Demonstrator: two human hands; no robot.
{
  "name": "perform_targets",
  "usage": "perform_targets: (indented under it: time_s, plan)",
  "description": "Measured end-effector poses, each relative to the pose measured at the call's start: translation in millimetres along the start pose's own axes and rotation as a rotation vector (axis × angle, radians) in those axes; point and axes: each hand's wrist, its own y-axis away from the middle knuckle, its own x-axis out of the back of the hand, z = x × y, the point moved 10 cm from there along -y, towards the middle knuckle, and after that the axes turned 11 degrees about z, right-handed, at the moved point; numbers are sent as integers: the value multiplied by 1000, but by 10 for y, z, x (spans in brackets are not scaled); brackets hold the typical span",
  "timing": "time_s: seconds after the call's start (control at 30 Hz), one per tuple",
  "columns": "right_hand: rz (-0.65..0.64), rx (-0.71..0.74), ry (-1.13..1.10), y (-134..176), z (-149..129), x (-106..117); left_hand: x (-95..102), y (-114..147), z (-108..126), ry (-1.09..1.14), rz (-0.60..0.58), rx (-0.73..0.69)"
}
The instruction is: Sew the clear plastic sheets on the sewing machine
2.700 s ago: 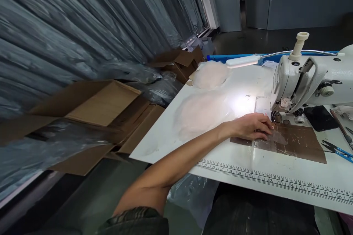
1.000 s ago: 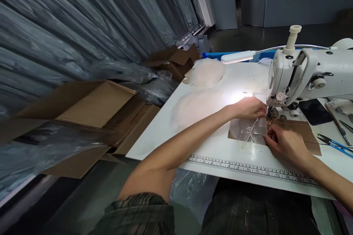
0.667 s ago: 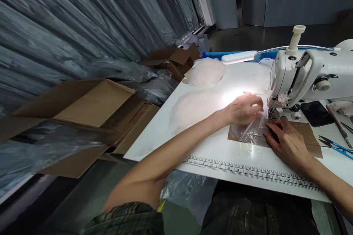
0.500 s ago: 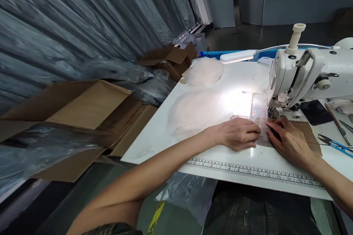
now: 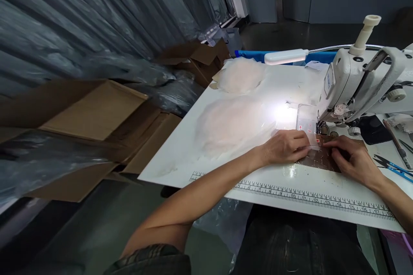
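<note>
A strip of sheer whitish fabric [image 5: 311, 142] with small red marks lies beside the needle of a white sewing machine [image 5: 342, 81]. My left hand [image 5: 288, 146] is closed on this fabric, left of the presser foot, its fingers bent together. My right hand [image 5: 356, 159] rests on the brown board [image 5: 318, 161] under the needle area. Its index finger points left toward the fabric's edge, thumb tucked close; what lies between the fingertips is hidden. A clear plate [image 5: 301, 114] stands just left of the needle.
Two pale pink, fluffy sheer heaps [image 5: 229, 126] lie on the left of the white table. Blue-handled snips [image 5: 395, 167] and a dark pad [image 5: 374, 129] are at the right. A printed ruler [image 5: 290, 193] runs along the front edge. Open cardboard boxes [image 5: 97, 107] stand left.
The view has shifted slightly. My right hand has moved right, away from my left hand, uncovering more brown board. The sheer fabric has shifted, with a red mark now near the needle.
</note>
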Motion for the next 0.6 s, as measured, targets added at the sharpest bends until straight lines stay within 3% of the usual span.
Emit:
perform_targets:
  time_s: [0.1,0.17,0.4,0.6]
  plan:
    - [-53,94,78,93,-183,-81,36,-5,-120,97,36,172]
    - [-100,170,179,137,-282,-164,48,-15,-130,101,35,199]
    - [-132,224,160,159,-271,-195,-89,27,123,43,-139,-126]
    - [-175,174,35,78,-151,-160,-147,50,121,12,-133,-202]
